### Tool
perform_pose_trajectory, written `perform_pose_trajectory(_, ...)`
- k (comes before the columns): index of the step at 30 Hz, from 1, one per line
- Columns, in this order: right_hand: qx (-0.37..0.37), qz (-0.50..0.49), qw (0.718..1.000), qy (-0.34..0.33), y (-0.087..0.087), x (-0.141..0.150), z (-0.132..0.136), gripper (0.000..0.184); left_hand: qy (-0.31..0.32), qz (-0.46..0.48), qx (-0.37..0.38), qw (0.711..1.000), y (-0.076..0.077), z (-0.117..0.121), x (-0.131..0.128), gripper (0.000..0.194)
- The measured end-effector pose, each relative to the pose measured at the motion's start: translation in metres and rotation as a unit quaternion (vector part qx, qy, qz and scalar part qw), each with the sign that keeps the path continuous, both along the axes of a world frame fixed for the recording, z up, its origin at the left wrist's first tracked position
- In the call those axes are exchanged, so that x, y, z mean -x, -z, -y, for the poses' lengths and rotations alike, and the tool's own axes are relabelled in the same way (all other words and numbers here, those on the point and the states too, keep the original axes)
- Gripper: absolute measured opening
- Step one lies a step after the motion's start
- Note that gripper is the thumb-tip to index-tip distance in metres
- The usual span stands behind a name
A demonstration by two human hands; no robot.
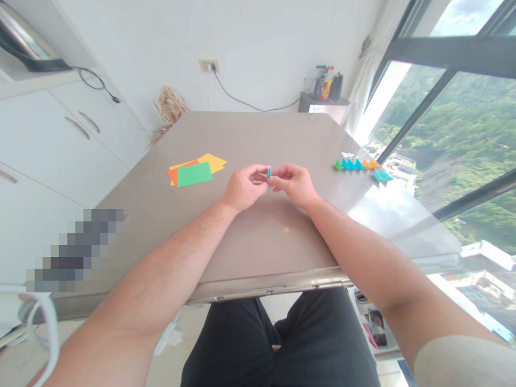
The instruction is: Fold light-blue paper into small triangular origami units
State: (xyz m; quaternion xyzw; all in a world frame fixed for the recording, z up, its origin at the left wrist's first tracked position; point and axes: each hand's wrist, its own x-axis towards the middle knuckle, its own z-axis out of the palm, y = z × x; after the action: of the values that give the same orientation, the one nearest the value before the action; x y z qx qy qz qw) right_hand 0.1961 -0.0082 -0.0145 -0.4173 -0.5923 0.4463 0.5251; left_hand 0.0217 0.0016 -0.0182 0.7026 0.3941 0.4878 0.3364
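A small folded piece of blue paper (269,173) stands on edge between my two hands, above the middle of the table. My left hand (245,188) pinches it from the left, fingers closed. On the other side, my right hand (295,184) grips it between thumb and fingertips. Part of the paper is hidden behind the fingers. Left of my hands lies a loose stack of paper sheets, with a green sheet (195,174) on top of orange and yellow ones (213,161). Toward the right edge sits a row of small folded paper boats (351,164) in green, blue and orange.
Two more blue folded boats (382,176) sit in front of the row, near the window side. The grey-brown table (258,242) has its front edge close to my lap. A blurred-out dark object (76,250) lies at the left edge. Bottles (327,83) stand on a far cabinet.
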Motion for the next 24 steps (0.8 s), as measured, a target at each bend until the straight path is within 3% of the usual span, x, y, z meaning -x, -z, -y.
perform_pose_trajectory(5, -0.038, 0.066, 0.996, 0.056, 0.0, 0.003, 0.003, 0.02, -0.003, 0.019, 0.01, 1.0, -0.001, 0.0, -0.001, 0.039)
perform_pose_trajectory(11, -0.087, 0.2, 0.966, 0.139, 0.0, 0.008, 0.004, 0.014, -0.025, -0.001, 0.02, 0.999, -0.004, 0.005, -0.008, 0.037)
perform_pose_trajectory(18, -0.072, 0.2, 0.965, 0.156, -0.005, 0.01, 0.006, 0.009, -0.029, 0.027, 0.035, 0.999, -0.006, 0.009, -0.012, 0.034)
perform_pose_trajectory(24, -0.09, 0.196, 0.958, 0.187, -0.003, 0.008, 0.003, 0.019, -0.051, 0.074, 0.062, 0.994, -0.003, 0.005, -0.011, 0.035)
